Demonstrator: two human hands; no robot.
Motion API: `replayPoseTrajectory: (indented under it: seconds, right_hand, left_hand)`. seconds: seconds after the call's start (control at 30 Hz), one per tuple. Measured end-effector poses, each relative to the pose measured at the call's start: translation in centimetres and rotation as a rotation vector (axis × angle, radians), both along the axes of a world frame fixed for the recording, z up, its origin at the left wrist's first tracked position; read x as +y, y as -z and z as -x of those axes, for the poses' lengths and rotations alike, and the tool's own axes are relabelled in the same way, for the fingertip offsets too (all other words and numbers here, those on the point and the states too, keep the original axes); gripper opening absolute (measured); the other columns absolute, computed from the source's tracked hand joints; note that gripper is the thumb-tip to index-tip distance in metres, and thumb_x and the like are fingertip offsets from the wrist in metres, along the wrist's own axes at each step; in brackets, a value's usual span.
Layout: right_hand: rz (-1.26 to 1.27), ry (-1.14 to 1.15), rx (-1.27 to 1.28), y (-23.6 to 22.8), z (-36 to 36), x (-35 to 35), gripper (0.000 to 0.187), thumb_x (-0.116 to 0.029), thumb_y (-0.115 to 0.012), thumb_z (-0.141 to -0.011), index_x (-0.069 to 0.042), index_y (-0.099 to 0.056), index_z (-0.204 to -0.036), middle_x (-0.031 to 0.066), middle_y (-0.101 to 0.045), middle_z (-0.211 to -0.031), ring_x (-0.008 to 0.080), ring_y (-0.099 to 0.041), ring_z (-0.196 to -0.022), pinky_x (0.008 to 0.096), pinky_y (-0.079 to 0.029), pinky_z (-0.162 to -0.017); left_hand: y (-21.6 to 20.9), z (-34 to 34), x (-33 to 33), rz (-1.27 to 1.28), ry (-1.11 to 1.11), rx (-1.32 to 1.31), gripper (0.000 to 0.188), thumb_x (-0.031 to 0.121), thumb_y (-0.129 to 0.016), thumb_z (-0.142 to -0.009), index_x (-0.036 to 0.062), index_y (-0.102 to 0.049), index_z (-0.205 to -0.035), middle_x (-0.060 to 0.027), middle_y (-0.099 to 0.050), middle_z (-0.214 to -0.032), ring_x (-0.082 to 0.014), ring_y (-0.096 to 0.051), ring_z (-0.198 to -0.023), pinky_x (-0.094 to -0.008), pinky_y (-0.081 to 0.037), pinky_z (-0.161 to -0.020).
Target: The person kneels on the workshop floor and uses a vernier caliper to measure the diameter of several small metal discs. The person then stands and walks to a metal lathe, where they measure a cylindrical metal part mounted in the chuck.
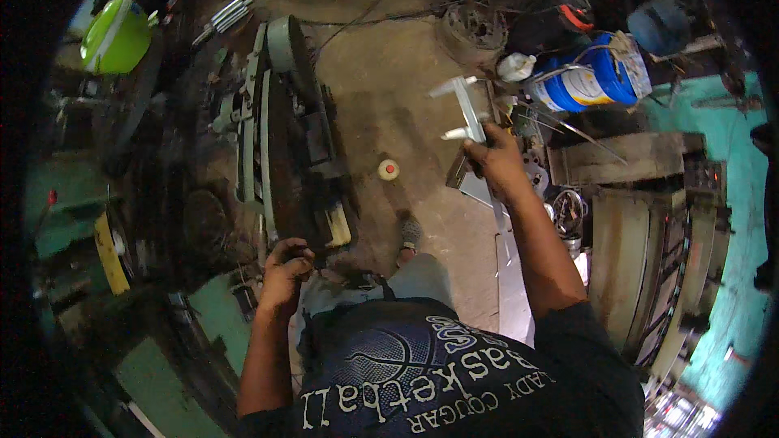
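A vernier caliper is gripped by its lower end in my right hand; its pale jaws point left, spread apart, over the concrete floor. That arm reaches forward, beside the cluttered parts on the right. My left hand hangs low on the left, fingers loosely bent and apart, with nothing visible in them. Just beyond it stands a long grey-green machine with a rounded wheel cover, which looks like a band saw. Whether the left hand touches the machine, I cannot tell.
A small round pale container with a red top stands on the floor ahead. On the right are a blue bucket, a wheel hub and a heavy metal block. A green rounded object is at far left.
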State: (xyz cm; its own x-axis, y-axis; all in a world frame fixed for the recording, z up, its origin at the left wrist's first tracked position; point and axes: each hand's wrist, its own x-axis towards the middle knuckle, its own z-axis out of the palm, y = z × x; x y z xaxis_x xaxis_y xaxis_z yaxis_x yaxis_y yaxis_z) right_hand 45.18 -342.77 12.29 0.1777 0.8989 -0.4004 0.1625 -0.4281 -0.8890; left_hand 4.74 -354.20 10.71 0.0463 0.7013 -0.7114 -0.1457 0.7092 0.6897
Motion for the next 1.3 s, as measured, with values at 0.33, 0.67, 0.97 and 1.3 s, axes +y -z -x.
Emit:
replayPoseTrajectory:
  seconds: [0.33,0.67,0.97,1.3]
  right_hand:
    - [0.303,-0.1,0.034,7.0,-7.8,-6.7,0.02,-0.011,-0.068,-0.087,0.0,-0.059,-0.101,0.0052,-0.06,-0.074,0.0143,-0.059,-0.055,0.0278,-0.042,-0.046]
    - [0.314,-0.327,-0.113,5.2,-7.3,-0.6,0.03,-0.013,-0.069,-0.088,0.004,-0.055,-0.109,0.0092,-0.061,-0.08,0.0157,-0.058,-0.054,0.0294,-0.044,-0.045]
    - [0.334,-0.379,-0.213,5.0,-6.2,7.9,0.032,-0.01,-0.066,-0.09,0.0,-0.055,-0.119,0.0085,-0.062,-0.082,0.0148,-0.057,-0.057,0.0311,-0.043,-0.049]
    - [0.338,-0.792,-0.259,16.3,-6.0,18.2,0.048,-0.01,-0.068,-0.088,-0.001,-0.052,-0.133,0.0135,-0.067,-0.093,0.0148,-0.063,-0.069,0.0302,-0.047,-0.054]
  left_hand:
    - [0.9,-8.9,-0.2,0.096,-0.102,-0.108,0.039,-0.005,-0.063,-0.083,-0.0034,-0.053,-0.121,-0.0167,-0.062,-0.116,-0.0308,-0.067,-0.102,-0.0364,-0.053,-0.078]
    - [3.8,-10.0,1.9,0.187,-0.311,-0.37,0.031,-0.007,-0.058,-0.088,-0.0155,-0.051,-0.117,-0.0267,-0.062,-0.113,-0.0357,-0.066,-0.103,-0.0454,-0.054,-0.095]
    - [7.4,-10.2,7.5,0.231,-0.25,-0.37,0.026,0.005,-0.058,-0.094,0.001,-0.058,-0.12,-0.0138,-0.069,-0.101,-0.0268,-0.069,-0.088,-0.0362,-0.056,-0.072]
    - [12.7,-14.4,9.0,0.312,-0.598,-0.144,0.031,0.006,-0.06,-0.091,-0.0009,-0.056,-0.12,-0.0125,-0.069,-0.099,-0.0243,-0.069,-0.086,-0.035,-0.055,-0.068]
